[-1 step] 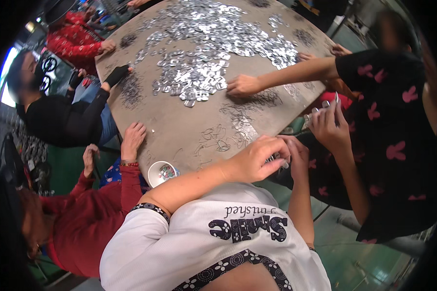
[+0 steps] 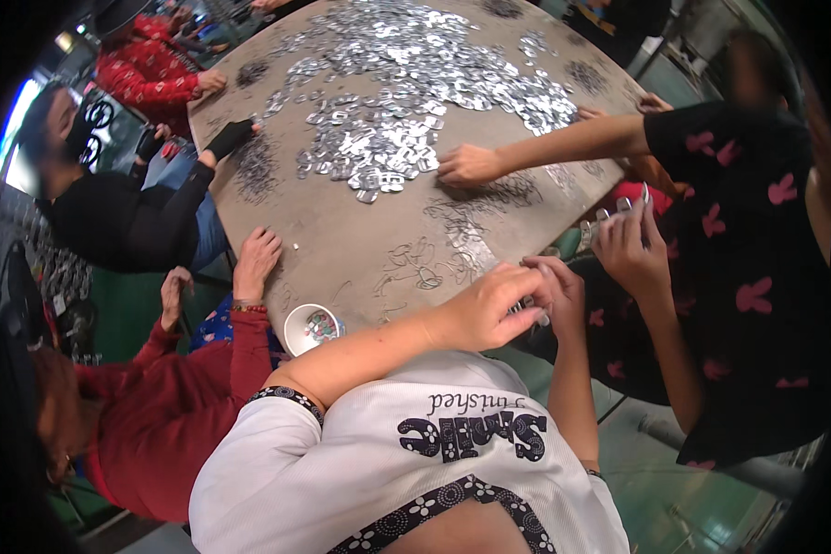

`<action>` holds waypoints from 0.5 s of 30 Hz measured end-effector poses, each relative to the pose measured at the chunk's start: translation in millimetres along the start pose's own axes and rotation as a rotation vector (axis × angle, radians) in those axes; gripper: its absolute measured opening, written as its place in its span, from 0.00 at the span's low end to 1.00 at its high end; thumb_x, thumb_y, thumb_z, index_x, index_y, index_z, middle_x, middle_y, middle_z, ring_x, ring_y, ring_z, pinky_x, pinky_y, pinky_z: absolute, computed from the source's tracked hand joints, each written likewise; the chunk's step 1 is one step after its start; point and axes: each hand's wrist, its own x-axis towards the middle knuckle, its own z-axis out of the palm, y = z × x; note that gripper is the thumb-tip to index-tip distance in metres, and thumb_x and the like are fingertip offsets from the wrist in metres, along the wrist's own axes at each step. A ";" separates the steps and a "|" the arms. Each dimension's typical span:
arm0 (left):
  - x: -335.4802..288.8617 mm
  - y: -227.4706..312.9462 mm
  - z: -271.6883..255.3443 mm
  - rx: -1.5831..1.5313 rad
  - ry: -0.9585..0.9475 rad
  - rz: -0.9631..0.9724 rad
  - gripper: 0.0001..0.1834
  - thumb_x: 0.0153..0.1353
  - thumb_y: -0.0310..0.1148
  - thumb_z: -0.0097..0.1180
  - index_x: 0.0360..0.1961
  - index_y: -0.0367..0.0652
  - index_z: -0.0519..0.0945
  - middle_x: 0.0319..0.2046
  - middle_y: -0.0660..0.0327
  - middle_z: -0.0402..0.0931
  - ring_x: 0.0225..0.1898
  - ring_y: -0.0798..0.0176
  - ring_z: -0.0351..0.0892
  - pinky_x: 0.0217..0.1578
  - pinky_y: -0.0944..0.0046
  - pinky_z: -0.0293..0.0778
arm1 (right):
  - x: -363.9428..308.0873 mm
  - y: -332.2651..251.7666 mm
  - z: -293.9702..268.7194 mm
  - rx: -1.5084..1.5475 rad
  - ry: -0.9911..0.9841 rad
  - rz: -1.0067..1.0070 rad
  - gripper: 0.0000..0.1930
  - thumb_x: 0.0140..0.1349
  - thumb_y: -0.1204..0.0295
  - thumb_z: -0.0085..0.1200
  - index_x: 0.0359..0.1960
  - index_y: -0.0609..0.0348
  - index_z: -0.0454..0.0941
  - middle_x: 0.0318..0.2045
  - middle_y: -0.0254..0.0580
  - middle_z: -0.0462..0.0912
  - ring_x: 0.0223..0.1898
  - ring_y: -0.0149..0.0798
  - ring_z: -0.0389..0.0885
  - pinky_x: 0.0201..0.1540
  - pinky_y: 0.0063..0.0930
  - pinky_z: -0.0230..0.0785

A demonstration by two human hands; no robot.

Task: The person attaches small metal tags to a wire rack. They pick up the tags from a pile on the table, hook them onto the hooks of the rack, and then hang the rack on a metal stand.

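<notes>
Just above my white shirt, past the near edge of the table, my two hands meet. The left hand (image 2: 497, 303) is closed, with its thumb bent in against small shiny metal pieces (image 2: 525, 303) that show between the fingers. Close against it is my right hand (image 2: 564, 288), its fingers curled and pinched toward the same spot; what they grip is hidden. Beyond the hands, loose thin dark wire pieces (image 2: 417, 268) lie on the tan table (image 2: 342, 240). A white cup (image 2: 295, 330) with a coloured pattern stands by my left forearm.
A large heap of flat silver metal pieces (image 2: 379, 138) covers the far middle of the table. Dark wire piles (image 2: 258, 171) lie along its sides. At right, a co-worker's hand (image 2: 469, 166) reaches over the table; the other (image 2: 632, 245) holds metal pieces. A red-sleeved co-worker's hand (image 2: 258, 258) rests at left.
The whole view has shifted slightly, so the table and heap sit a little further right. My hands stay together in nearly the same pose.
</notes>
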 end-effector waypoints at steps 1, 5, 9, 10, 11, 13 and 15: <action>-6.1 -3.6 3.1 0.032 0.033 0.013 0.05 0.51 0.25 0.52 0.32 0.42 0.74 0.31 0.60 0.75 0.36 0.55 0.73 0.41 0.58 0.65 | 10.8 7.4 4.9 -0.038 -0.045 0.008 0.10 0.60 0.73 0.47 0.37 0.65 0.78 0.34 0.41 0.80 0.36 0.30 0.77 0.41 0.22 0.68; -20.4 -1.9 1.8 0.040 0.012 -0.021 0.06 0.51 0.25 0.52 0.32 0.43 0.74 0.30 0.61 0.74 0.37 0.55 0.72 0.42 0.58 0.63 | 60.7 16.1 33.4 -0.140 -0.234 -0.173 0.10 0.58 0.74 0.50 0.40 0.64 0.78 0.35 0.41 0.81 0.36 0.31 0.78 0.40 0.24 0.69; -27.4 2.2 -5.9 0.050 -0.002 -0.015 0.06 0.52 0.26 0.52 0.33 0.43 0.72 0.28 0.61 0.73 0.35 0.57 0.71 0.41 0.59 0.63 | 119.3 27.9 75.4 -0.208 -0.357 -0.259 0.11 0.57 0.74 0.50 0.41 0.63 0.77 0.35 0.44 0.81 0.36 0.37 0.79 0.41 0.27 0.70; -28.2 1.6 -7.2 0.054 0.008 -0.007 0.06 0.52 0.26 0.52 0.33 0.43 0.72 0.28 0.61 0.73 0.35 0.57 0.71 0.41 0.59 0.63 | 130.5 31.4 82.7 -0.326 -0.381 -0.277 0.12 0.57 0.74 0.51 0.42 0.63 0.77 0.35 0.47 0.80 0.36 0.41 0.79 0.41 0.30 0.70; -28.7 0.5 -7.3 0.047 0.012 0.002 0.06 0.52 0.26 0.52 0.32 0.43 0.72 0.28 0.61 0.73 0.35 0.57 0.71 0.41 0.59 0.63 | 138.5 33.6 88.5 -0.444 -0.401 -0.294 0.12 0.56 0.74 0.51 0.42 0.63 0.77 0.35 0.50 0.80 0.35 0.45 0.79 0.41 0.32 0.70; -30.3 0.9 -7.5 0.046 0.041 0.022 0.05 0.53 0.26 0.52 0.32 0.42 0.72 0.28 0.61 0.73 0.33 0.58 0.72 0.40 0.60 0.63 | 144.0 35.9 104.4 -0.476 -0.438 -0.302 0.13 0.56 0.73 0.51 0.43 0.63 0.76 0.34 0.53 0.79 0.36 0.49 0.78 0.41 0.34 0.69; -30.9 0.3 -7.0 0.042 0.042 0.012 0.05 0.53 0.26 0.52 0.32 0.42 0.72 0.28 0.62 0.73 0.33 0.58 0.72 0.41 0.60 0.63 | 148.6 35.1 117.1 -0.490 -0.513 -0.246 0.14 0.56 0.72 0.51 0.44 0.63 0.75 0.33 0.58 0.78 0.35 0.54 0.77 0.40 0.39 0.69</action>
